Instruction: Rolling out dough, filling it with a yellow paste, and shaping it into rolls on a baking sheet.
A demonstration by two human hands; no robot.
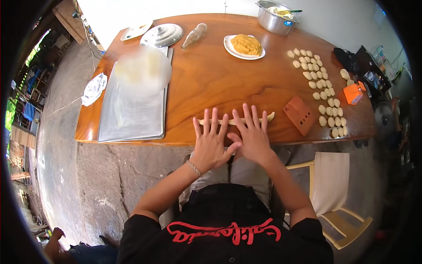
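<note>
A thin rope of pale dough [271, 117] lies crosswise near the front edge of the wooden table [204, 79]. Flat on its left part rests my left hand [211, 145], fingers spread, a bracelet at the wrist. My right hand [253, 136] lies on the rope beside it, also spread, and the two thumbs overlap. Both palms face down and grip nothing; the fingers hide parts of the rope. Right of the rope is a reddish-brown flat scraper [299, 115] with several holes. Beyond it, small dough pieces [312, 85] sit in rows.
Metal trays [132, 122] at left bear a blurred round shape [143, 71]. Behind are a metal lid [161, 34], a plastic-wrapped bottle [194, 35], yellow-orange paste [247, 45] on a plate and a steel pot [275, 21]. An orange scale [352, 94], chair [331, 178] and another person [89, 254] flank me.
</note>
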